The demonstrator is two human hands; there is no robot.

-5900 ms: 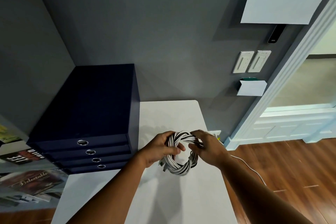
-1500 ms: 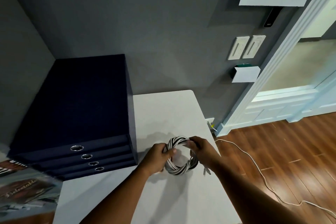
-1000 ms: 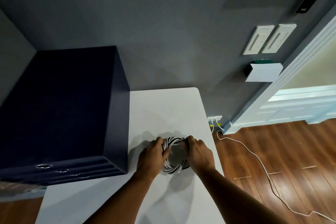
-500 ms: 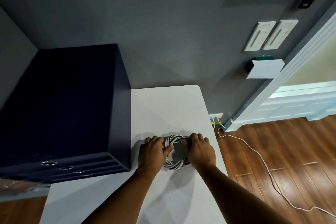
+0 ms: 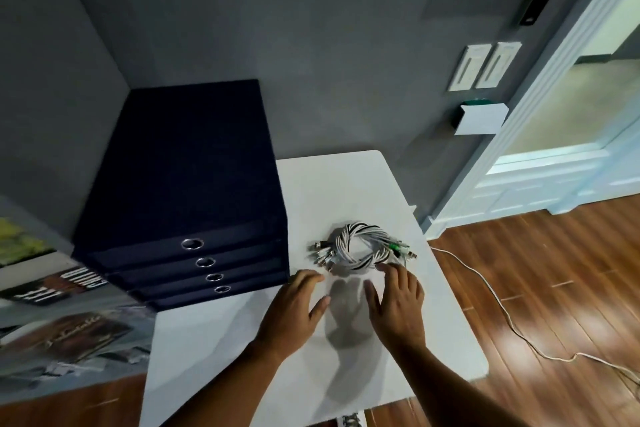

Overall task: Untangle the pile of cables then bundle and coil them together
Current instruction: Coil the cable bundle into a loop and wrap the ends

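A coiled bundle of white and black cables (image 5: 360, 246) lies flat on the white table (image 5: 349, 184), with plug ends sticking out on its left and right sides. My left hand (image 5: 298, 305) hovers just in front of the coil, fingers relaxed and holding nothing. My right hand (image 5: 398, 302) is beside it, fingers spread, fingertips close to the coil's near edge; I cannot tell whether they touch it.
A dark blue drawer box (image 5: 183, 184) with ring pulls stands on the table's left part, against the grey wall. Magazines (image 5: 59, 305) lie lower left. A white cord (image 5: 502, 315) trails over the wooden floor on the right.
Both hands have let go of the coil and drawn back toward me. The coil now lies by itself on the table.
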